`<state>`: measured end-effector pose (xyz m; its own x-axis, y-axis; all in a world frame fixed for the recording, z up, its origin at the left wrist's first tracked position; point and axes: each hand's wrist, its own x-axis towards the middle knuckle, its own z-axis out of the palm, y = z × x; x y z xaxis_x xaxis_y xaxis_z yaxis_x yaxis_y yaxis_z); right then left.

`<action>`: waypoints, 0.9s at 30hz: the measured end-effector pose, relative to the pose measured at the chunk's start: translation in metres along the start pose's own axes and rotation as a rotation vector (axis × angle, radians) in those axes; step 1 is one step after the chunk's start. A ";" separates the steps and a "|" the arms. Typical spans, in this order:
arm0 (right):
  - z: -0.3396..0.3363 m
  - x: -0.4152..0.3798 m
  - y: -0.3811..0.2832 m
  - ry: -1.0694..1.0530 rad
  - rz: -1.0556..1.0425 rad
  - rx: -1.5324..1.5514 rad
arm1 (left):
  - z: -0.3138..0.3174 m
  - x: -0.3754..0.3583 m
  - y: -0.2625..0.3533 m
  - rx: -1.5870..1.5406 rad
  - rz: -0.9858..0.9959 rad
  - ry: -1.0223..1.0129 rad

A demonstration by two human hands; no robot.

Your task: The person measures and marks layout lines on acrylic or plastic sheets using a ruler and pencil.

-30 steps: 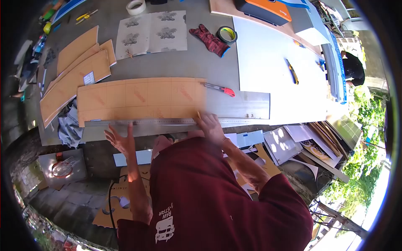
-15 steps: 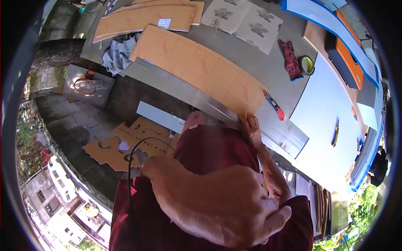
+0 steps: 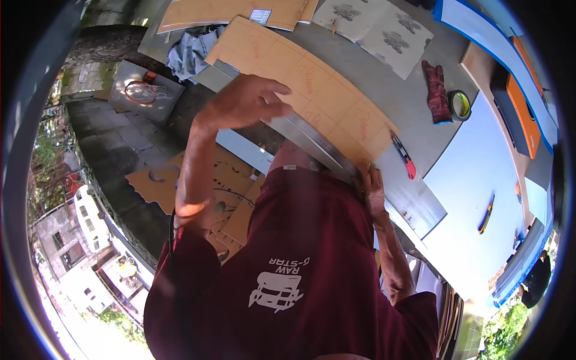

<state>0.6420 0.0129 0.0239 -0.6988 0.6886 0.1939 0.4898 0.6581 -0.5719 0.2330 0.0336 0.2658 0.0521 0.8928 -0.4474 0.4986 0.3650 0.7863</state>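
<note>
A long metal ruler (image 3: 312, 139) lies along the near edge of a brown-paper-covered sheet (image 3: 312, 84) marked with pencil lines and red print. My left hand (image 3: 243, 102) is raised over the ruler's far left part, its fingers apart and nothing in them. At the sheet's lower right corner, my right hand (image 3: 374, 191) has its fingers bent down over the ruler, close together; its thumb is hidden. A red-and-black utility knife (image 3: 404, 157) rests just right of that corner, blade toward the sheet.
A patterned red glove (image 3: 435, 90) and a roll of tape (image 3: 459, 105) lie at the right. A yellow-and-black cutter (image 3: 486, 213) sits on a white sheet (image 3: 462, 162). Crumpled grey cloth (image 3: 193, 53) is at the left. Below the bench edge are cut-out brown panels (image 3: 153, 186).
My left hand has swung up and forward from in front of my chest to above the ruler. My right hand stays at the sheet's corner. The whole view has shifted slightly.
</note>
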 end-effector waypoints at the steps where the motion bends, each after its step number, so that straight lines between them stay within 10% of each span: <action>1: -0.001 0.000 0.000 -0.007 0.013 0.009 | -0.016 0.007 -0.026 -0.045 -0.109 0.056; 10: -0.027 0.001 0.027 0.001 0.143 0.014 | -0.131 0.080 -0.265 -0.527 -0.286 0.610; 21: -0.046 0.062 0.062 0.031 0.198 -0.148 | -0.166 0.200 -0.296 0.721 0.095 0.913; 27: -0.053 0.069 0.052 -0.116 0.285 -0.244 | -0.172 0.214 -0.285 0.635 0.111 0.908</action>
<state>0.6472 0.1108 0.0497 -0.5641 0.8245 -0.0446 0.7727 0.5081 -0.3806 -0.0466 0.1661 0.0195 -0.3989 0.8686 0.2939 0.8961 0.3013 0.3259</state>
